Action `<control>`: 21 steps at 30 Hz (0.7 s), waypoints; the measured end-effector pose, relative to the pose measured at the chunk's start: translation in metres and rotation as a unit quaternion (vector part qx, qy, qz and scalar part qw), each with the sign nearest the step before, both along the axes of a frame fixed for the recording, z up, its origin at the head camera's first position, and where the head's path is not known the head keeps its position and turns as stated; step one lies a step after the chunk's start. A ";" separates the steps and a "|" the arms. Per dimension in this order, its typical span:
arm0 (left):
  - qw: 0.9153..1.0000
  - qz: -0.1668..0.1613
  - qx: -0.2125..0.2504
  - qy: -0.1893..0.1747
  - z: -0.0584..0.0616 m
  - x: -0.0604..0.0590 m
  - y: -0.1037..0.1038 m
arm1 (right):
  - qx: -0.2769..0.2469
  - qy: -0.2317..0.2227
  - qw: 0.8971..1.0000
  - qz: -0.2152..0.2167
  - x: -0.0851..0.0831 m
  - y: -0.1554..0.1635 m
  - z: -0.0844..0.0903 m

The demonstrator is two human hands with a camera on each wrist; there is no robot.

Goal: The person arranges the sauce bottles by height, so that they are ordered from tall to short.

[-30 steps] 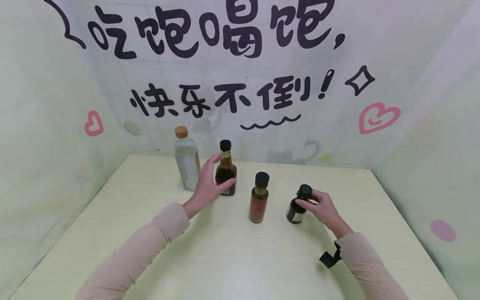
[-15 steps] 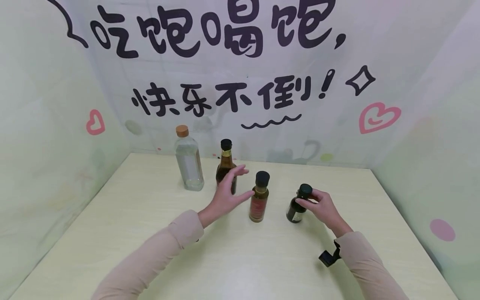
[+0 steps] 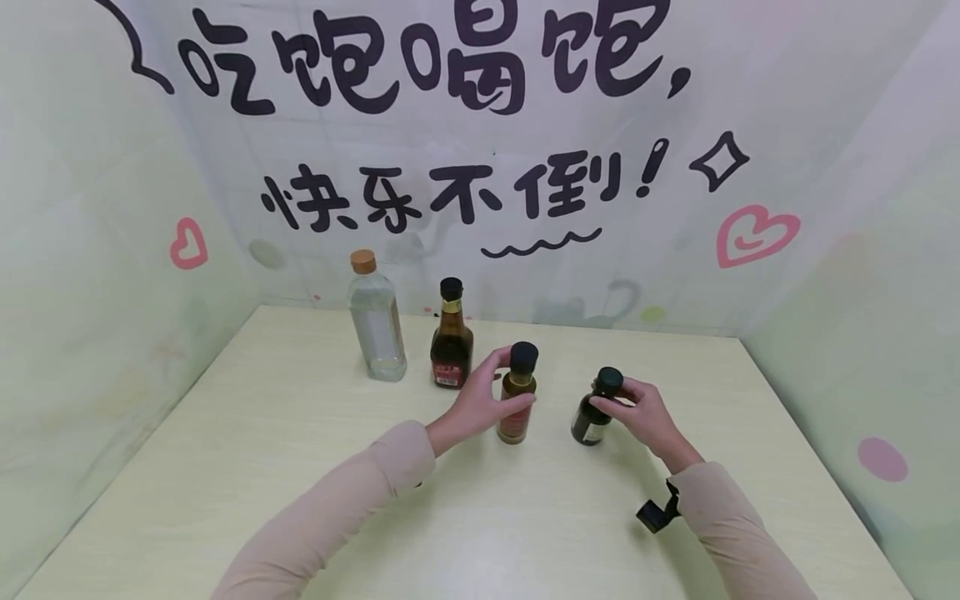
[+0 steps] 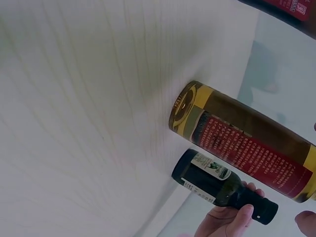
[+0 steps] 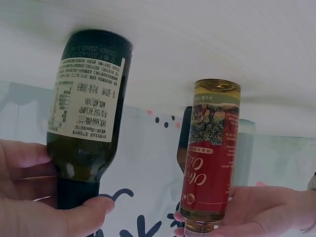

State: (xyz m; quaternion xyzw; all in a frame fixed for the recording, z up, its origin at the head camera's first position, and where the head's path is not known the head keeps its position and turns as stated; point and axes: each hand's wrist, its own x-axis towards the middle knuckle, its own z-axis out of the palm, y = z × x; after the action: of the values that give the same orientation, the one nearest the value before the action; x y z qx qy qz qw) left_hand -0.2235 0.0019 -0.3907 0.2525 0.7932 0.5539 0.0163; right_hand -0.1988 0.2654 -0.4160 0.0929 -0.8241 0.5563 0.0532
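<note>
On the table [image 3: 315, 467], the left hand [image 3: 480, 404] grasps the red-labelled bottle [image 3: 517, 392], steadying it upright. Beside it, the right hand [image 3: 637, 412] grips the dark bottle [image 3: 596, 408] by its neck, tilting it slightly.

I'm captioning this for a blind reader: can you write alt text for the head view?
Two hands each grip a small dark bottle standing on a pale table: the left hand holds a red-labelled bottle, the right hand a dark green bottle. Behind stand a clear bottle and a brown bottle.
</note>
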 end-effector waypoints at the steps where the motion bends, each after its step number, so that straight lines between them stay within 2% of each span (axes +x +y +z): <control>1: 1.000 0.001 0.000 -0.005 0.000 0.000 0.001 | -0.001 0.000 1.000 0.001 0.000 0.000 0.000; 7: 1.000 0.027 -0.006 -0.001 -0.003 -0.001 0.004 | -0.004 0.000 1.000 0.006 0.001 0.000 0.001; 11: 0.999 0.042 0.008 0.002 -0.005 -0.004 0.006 | -0.002 -0.004 1.000 0.006 0.001 0.000 0.003; 18: 0.998 0.041 0.025 -0.040 -0.004 -0.006 0.008 | 0.003 -0.009 1.000 0.004 0.001 0.000 0.001; 21: 0.997 0.037 0.030 -0.054 0.003 -0.003 0.008 | 0.002 -0.008 1.000 0.003 0.001 0.001 0.001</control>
State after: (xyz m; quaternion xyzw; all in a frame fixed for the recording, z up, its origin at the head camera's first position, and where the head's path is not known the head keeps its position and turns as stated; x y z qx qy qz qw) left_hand -0.2264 0.0099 -0.3873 0.1928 0.7832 0.5903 0.0314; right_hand -0.1978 0.2659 -0.4152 0.0911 -0.8252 0.5557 0.0441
